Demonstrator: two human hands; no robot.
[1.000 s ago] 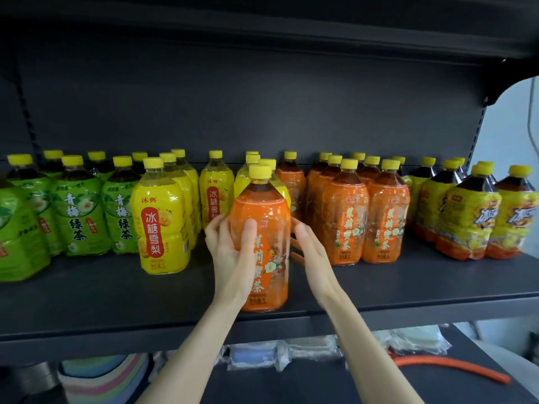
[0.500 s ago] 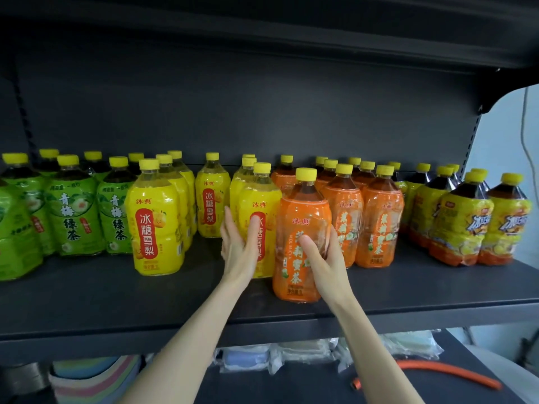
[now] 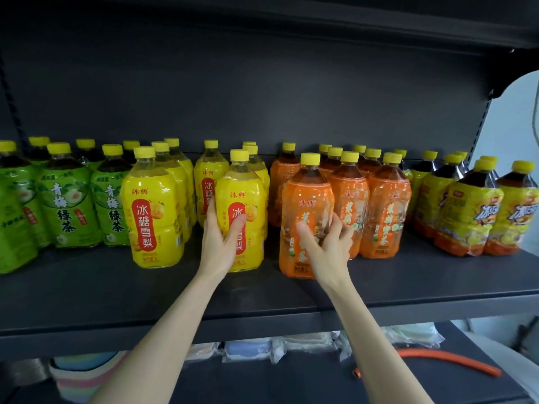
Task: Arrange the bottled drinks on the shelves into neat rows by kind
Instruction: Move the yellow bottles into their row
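Note:
A dark shelf point(image 3: 116, 290) carries bottled drinks with yellow caps, grouped by kind. From left to right stand green tea bottles point(image 3: 62, 205), yellow pear-drink bottles point(image 3: 153, 208), orange tea bottles point(image 3: 385, 205) and dark iced-tea bottles point(image 3: 466, 211). My left hand point(image 3: 220, 240) wraps the front of one yellow bottle point(image 3: 248, 199) near the middle. My right hand point(image 3: 326, 246) grips an orange bottle point(image 3: 306, 199) standing at the front of the orange group. Both bottles rest upright on the shelf.
The shelf's front edge point(image 3: 262, 325) runs across below my forearms. On a lower shelf lie plastic-wrapped packages point(image 3: 277, 348), an orange hose point(image 3: 446, 361) and striped items point(image 3: 75, 374). A dark shelf board point(image 3: 262, 21) closes overhead.
The orange bottle has moved right, from the shelf's middle front to the orange group, carried by my right hand. My left hand let go of it and took hold of a yellow bottle.

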